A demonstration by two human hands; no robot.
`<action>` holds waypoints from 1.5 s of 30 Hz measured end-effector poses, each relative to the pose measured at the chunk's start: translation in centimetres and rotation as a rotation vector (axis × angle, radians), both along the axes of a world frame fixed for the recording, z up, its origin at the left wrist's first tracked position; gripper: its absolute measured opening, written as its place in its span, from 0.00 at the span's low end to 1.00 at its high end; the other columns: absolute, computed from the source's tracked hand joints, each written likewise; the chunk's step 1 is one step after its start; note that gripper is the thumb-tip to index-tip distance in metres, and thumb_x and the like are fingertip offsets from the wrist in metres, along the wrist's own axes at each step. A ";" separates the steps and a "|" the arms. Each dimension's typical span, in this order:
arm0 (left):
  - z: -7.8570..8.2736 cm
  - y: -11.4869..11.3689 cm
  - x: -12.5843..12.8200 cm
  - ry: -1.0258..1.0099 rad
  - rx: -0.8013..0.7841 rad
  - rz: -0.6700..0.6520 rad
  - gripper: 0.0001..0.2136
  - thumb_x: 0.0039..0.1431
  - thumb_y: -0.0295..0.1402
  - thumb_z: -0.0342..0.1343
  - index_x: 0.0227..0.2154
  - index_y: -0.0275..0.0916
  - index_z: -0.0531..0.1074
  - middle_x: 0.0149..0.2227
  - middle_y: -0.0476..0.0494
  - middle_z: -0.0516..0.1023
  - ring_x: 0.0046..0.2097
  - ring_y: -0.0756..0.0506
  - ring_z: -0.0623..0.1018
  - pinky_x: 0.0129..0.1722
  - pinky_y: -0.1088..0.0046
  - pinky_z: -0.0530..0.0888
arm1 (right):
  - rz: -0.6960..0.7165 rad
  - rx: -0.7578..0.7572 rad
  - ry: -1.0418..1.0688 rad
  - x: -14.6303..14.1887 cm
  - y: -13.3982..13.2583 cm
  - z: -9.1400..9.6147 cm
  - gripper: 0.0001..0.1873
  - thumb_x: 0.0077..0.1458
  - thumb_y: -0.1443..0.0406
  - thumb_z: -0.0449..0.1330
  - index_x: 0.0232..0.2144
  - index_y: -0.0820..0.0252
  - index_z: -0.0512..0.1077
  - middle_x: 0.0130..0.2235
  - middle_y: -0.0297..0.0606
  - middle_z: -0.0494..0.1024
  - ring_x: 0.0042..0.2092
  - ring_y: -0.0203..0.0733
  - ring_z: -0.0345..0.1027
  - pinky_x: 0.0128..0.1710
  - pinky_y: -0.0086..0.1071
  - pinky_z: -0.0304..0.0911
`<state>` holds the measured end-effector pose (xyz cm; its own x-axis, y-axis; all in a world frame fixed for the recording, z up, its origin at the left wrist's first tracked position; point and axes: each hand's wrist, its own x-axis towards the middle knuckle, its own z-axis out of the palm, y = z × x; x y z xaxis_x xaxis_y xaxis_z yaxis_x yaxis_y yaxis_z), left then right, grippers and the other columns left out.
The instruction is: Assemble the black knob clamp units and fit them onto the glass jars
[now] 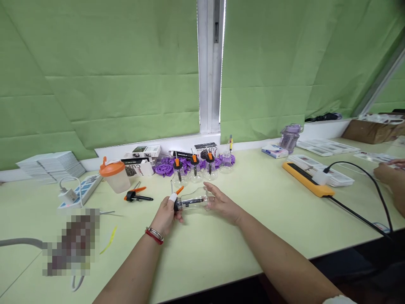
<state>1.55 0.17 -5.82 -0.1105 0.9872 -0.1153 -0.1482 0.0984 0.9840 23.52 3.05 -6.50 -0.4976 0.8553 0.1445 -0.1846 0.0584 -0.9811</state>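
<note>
A clear glass bottle [195, 202] lies on its side in the air over the table, a dark tube showing inside it. My left hand [164, 214] is closed around its black cap, from which an orange lever [179, 190] sticks up; the thumb wears a white cover. At the other end, my right hand [223, 203] grips the bottle's base with curved fingers. Behind stand three similar bottles with black and orange tops [179, 174]. A bottle without such a top [226, 162] is to their right. One loose black and orange top [135, 196] rests left of my hands.
Purple plastic pieces [164, 167] and small boxes [141, 166] line the back. An orange-lidded cup [114, 177] and white power strip [85, 190] are left. To the right are a yellow power strip [306, 180] with a black cable, a purple bottle [290, 137] and another person's hand [392, 175].
</note>
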 end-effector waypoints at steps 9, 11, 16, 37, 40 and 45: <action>0.7 -0.6 0.7 0.036 0.044 -0.071 0.16 0.55 0.49 0.51 0.30 0.40 0.60 0.19 0.56 0.66 0.16 0.53 0.65 0.17 0.74 0.69 | -0.017 -0.078 -0.231 0.2 0.7 -1.1 0.37 0.56 0.41 0.44 0.55 0.62 0.63 0.35 0.45 0.74 0.23 0.35 0.68 0.13 0.23 0.51; 0.6 -0.4 0.6 0.033 0.044 -0.053 0.16 0.55 0.49 0.51 0.30 0.40 0.61 0.19 0.56 0.66 0.16 0.54 0.64 0.17 0.74 0.69 | -0.026 -0.067 -0.204 0.3 0.7 -1.0 0.36 0.56 0.42 0.46 0.57 0.60 0.61 0.43 0.49 0.73 0.27 0.35 0.70 0.16 0.24 0.57; 0.1 0.0 -0.1 0.028 0.061 -0.015 0.17 0.55 0.50 0.50 0.32 0.38 0.62 0.21 0.53 0.69 0.16 0.54 0.64 0.16 0.73 0.69 | 0.048 -0.001 -0.126 0.6 0.1 -0.1 0.48 0.48 0.56 0.65 0.64 0.41 0.44 0.63 0.46 0.53 0.38 0.34 0.70 0.34 0.31 0.68; 0.9 -0.6 0.7 0.004 0.076 -0.058 0.16 0.55 0.48 0.51 0.30 0.39 0.62 0.20 0.55 0.67 0.15 0.55 0.61 0.16 0.75 0.67 | 0.017 -0.071 -0.157 0.7 1.0 -0.7 0.33 0.55 0.45 0.52 0.56 0.59 0.61 0.36 0.41 0.72 0.25 0.34 0.69 0.18 0.25 0.60; 0.7 -0.3 0.5 -0.007 0.066 -0.025 0.16 0.55 0.48 0.51 0.31 0.39 0.62 0.20 0.55 0.67 0.15 0.55 0.61 0.15 0.76 0.66 | 0.022 -0.031 -0.094 0.8 0.6 -0.2 0.36 0.52 0.50 0.60 0.59 0.51 0.57 0.52 0.47 0.65 0.37 0.39 0.72 0.25 0.28 0.67; 0.4 -0.1 0.2 0.002 0.072 -0.035 0.16 0.55 0.49 0.50 0.31 0.39 0.62 0.20 0.54 0.68 0.16 0.55 0.60 0.15 0.76 0.66 | 0.042 -0.043 -0.105 0.9 0.5 0.2 0.39 0.47 0.52 0.65 0.59 0.48 0.55 0.54 0.46 0.64 0.35 0.38 0.73 0.25 0.28 0.68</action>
<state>1.79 0.05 -5.46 -0.0761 0.9961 -0.0436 -0.1438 0.0323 0.9891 24.46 3.50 -6.34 -0.5434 0.8378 0.0535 -0.0819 0.0105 -0.9966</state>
